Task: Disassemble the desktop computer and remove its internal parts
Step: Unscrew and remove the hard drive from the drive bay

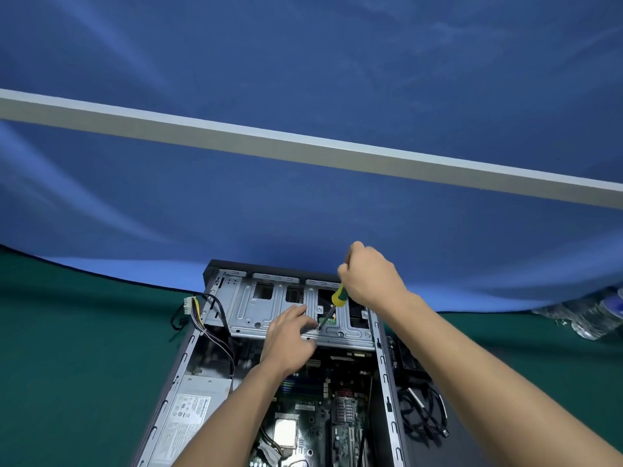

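Observation:
An open desktop computer case (175, 369) lies on the green table, its far end toward the blue curtain. A silver metal drive cage (249, 308) spans that far end. My right hand (367, 278) grips a yellow-and-green screwdriver (338, 296), its tip set on a screw at the cage's front edge. My left hand (290, 335) rests on the cage beside the tip, fingers extended. Below lie the motherboard (317, 409), the bare CPU (286, 433) and the power supply (192, 412) at the left.
Loose power cables with a white connector (188, 303) hang over the case's left wall. Black cables (424, 416) and a black part (406, 355) lie on the table right of the case. A clear plastic bag (586, 318) sits at the far right. A grey bar (303, 146) crosses the curtain.

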`<state>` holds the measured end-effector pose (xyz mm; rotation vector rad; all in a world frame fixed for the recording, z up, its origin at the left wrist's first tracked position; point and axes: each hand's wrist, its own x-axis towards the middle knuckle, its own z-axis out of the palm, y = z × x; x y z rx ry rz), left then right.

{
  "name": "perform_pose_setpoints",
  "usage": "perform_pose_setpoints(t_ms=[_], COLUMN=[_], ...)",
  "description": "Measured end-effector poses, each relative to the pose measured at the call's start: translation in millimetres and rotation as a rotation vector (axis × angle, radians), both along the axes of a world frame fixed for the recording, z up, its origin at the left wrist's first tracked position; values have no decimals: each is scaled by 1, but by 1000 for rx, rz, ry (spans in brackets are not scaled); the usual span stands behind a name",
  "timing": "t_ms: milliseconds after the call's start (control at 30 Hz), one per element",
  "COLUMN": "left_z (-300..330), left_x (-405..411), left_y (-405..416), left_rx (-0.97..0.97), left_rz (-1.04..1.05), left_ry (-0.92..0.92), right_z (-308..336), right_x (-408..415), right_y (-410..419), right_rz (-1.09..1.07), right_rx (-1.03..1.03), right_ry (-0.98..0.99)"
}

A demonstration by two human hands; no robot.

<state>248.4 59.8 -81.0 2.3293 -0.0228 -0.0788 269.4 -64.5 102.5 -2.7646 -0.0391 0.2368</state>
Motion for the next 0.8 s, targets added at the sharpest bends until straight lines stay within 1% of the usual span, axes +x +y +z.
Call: perform_pose_setpoints(t_ms=[67,100,167,200,267,300,333,433,500,567,633,733,800], left_z=[1,2,2,2,3,3,2,1,2,3,1,1,1], left_x=[0,-1,0,0,-1,0,-1,-1,-1,-1,0,-1,0], left_y=[0,0,1,0,0,0,0,-1,-1,-1,-1,-1,-1], left_rx=[-6,-8,-10,-9,-6,-7,-6,-2,-5,2,12,8,12], left_rz=[-3,-1,2,1,-5,-6,-3,6,15,8,7,16,10], left_ry=[4,7,9,8,8,9,8,-1,-6,-11,-20,-20,-28], right_z=[5,5,4,3,3,5,6,4,1,1,3,1,-1], right_x=[0,-1,-3,-4,-2,-1,-2,-6,-6,-3,-3,-4,-3], right_y=[1,1,3,5,6,7,9,11,12,12,12,13,15], right_rz=[26,37,18,7,-5,-5,2,-27,-45,-40,7,7,-5], right_rx=[59,24,-70,-61,40,60,37,-89,-33,48,23,-92,-22], right_ry=[59,58,-12,-28,11,37,49,-18,-46,-11,11,-61,-72])
